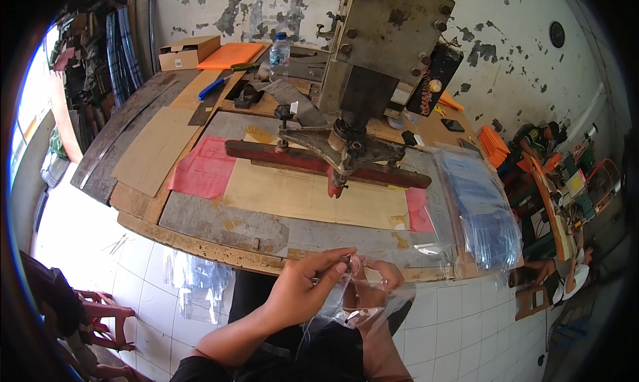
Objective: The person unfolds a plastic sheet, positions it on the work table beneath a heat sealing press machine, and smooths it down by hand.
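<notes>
Close to my body, in front of the table edge, I hold a clear plastic sheet (326,309). My left hand (299,285) pinches its upper edge between thumb and fingers. On the other side my right hand (376,285) grips the same plastic, its fingers curled and partly seen through the film. Beyond my hands stands a heavy press (353,95) with a red bar (393,175) across its foot. Beneath the bar lies a cream sheet (293,195) over pink material (200,169) on a grey plate (193,212).
A stack of clear bluish plastic pieces (482,202) lies at the table's right. Cardboard (153,149), a box (190,52), an orange sheet (229,55) and a water bottle (279,52) sit left and behind. Other people (539,139) are at the right; a red stool (103,315) stands lower left.
</notes>
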{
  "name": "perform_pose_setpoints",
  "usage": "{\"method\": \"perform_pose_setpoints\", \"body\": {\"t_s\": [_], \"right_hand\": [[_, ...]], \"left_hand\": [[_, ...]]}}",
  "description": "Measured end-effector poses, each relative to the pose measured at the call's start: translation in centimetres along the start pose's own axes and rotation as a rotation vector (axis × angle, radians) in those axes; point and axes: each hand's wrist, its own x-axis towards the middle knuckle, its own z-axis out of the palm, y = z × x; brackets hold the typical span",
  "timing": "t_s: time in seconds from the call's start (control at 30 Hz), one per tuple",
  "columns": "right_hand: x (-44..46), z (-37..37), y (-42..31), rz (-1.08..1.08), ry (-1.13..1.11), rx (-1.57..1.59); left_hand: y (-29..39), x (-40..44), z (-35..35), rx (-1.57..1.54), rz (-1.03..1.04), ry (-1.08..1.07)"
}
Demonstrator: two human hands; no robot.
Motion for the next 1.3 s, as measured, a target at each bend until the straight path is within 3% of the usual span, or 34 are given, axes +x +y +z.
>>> {"method": "perform_pose_setpoints", "body": {"t_s": [0.17, 0.4, 0.5, 0.57, 0.7, 0.77, 0.83, 0.9, 0.93, 1.0, 1.1, 1.17, 1.23, 1.3], "right_hand": [[0.1, -0.2, -1.1, 0.037, -0.013, -0.041], [-0.3, 0.1, -1.7, 0.068, 0.059, 0.027], [-0.7, 0.0, -1.3, 0.061, 0.031, 0.111], [-0.9, -0.5, -0.8, 0.014, -0.064, 0.006], [-1.3, -0.6, 0.1, -0.023, -0.074, -0.038], [-1.4, -0.4, 0.9, 0.060, -0.006, 0.025], [-2.2, -0.2, 1.4, 0.063, -0.001, 0.046], [-2.6, 0.0, 1.0, 0.380, 0.048, 0.336], [-2.2, -0.3, 1.0, 0.380, 0.049, 0.335], [-1.1, -1.1, 1.0, 0.103, -0.064, 0.117], [-1.4, -0.4, 1.0, -0.076, -0.095, 0.209], [-1.4, -0.4, 1.1, -0.097, -0.130, 0.188], [-1.6, -0.2, 1.4, -0.119, -0.161, 0.171], [-2.1, 0.2, 2.0, 0.315, -0.114, 0.376]], "left_hand": [[0.4, -0.5, 1.1, -0.009, 0.142, 0.079], [0.3, -0.8, 1.6, 0.035, 0.031, 0.137], [0.3, -1.1, 1.7, 0.044, 0.010, 0.140], [0.1, -1.2, 1.6, 0.055, 0.008, 0.145], [-2.1, -1.2, 1.4, -0.135, -0.011, 0.152], [-2.4, -1.4, 1.1, -0.200, -0.009, 0.172], [-1.8, -1.4, 0.7, -0.043, -0.013, 0.129], [-2.0, -1.5, 0.6, -0.066, -0.011, 0.128], [-2.1, -1.3, 0.6, -0.089, -0.003, 0.126], [-2.7, -1.1, 0.7, -0.132, -0.014, 0.136], [-2.7, -1.1, 1.1, -0.200, -0.019, 0.168], [-2.9, -1.2, 1.1, -0.228, -0.014, 0.195], [-3.8, -1.1, 0.7, 0.053, 0.019, 0.231], [-3.9, -0.8, 0.1, 0.052, 0.019, 0.294]]}}
